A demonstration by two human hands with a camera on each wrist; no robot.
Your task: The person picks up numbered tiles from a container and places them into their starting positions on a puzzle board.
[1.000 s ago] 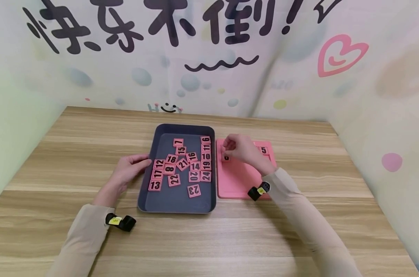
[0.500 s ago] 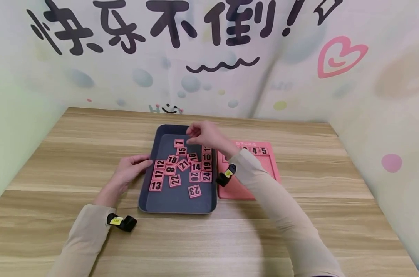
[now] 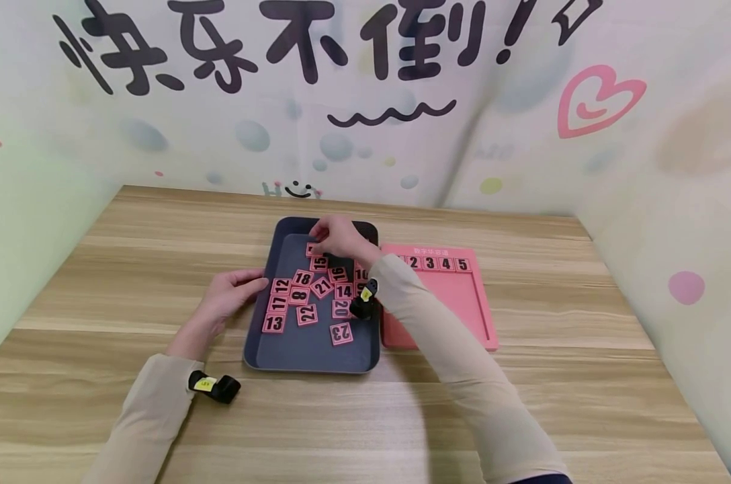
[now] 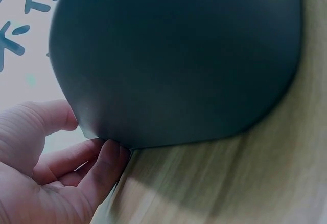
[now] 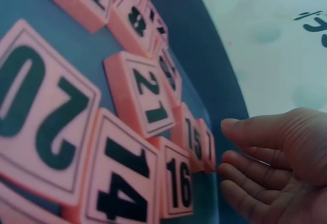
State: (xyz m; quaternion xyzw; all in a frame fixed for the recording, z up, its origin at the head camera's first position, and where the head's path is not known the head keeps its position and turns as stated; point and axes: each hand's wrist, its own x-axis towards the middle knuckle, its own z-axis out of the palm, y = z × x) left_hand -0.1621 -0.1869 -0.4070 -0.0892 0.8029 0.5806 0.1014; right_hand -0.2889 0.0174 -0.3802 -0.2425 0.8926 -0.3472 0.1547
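A dark grey tray [image 3: 305,353] holds several pink number tiles, scattered and at different angles. At its left rim, my left hand [image 3: 229,296] pinches the edge between thumb and fingers, as the left wrist view also shows. My right hand [image 3: 341,238] reaches into the far part of the tray, at the 7 tile [image 3: 313,249]. In the right wrist view, thumb and fingers [image 5: 245,175] are spread beside that tile, with a gap between them. The 15 tile [image 5: 194,138] lies against it. My right hand and sleeve hide some tiles along the tray's right side.
To the right of the tray, nearly touching it, lies a pink board [image 3: 456,302] with a raised frame. Its top row holds tiles, among them the 5 tile [image 3: 461,265]. My right sleeve covers the board's left part. Wooden tabletop [image 3: 583,403] surrounds both.
My right hand has moved left from the pink board's upper left corner, across the tray's far right side, to the 7 tile. My left hand has stayed at the tray's rim.
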